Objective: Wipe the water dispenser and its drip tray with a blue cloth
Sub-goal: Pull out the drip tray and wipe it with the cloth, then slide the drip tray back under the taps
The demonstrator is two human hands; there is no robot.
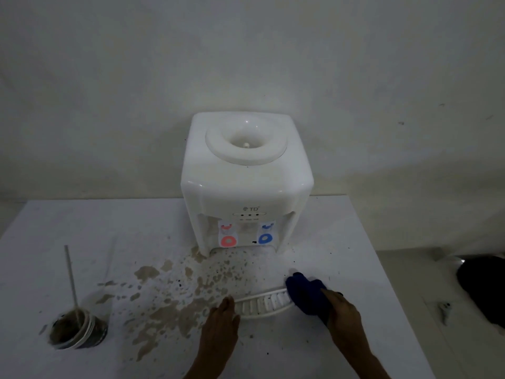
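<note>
the drip tray [259, 305] lies off the water dispenser [246, 184], at its 6 o'clock, long axis running 9 to 3. the left hand [222, 321], fingers flat, steadies the 9 o'clock end; the right hand [341, 310], nearer the 3 o'clock end, grips the blue cloth [306, 292] pressed there.

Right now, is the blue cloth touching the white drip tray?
Touching. The head view shows the blue cloth, held in the right hand, pressed over the drip tray's right end.
</note>
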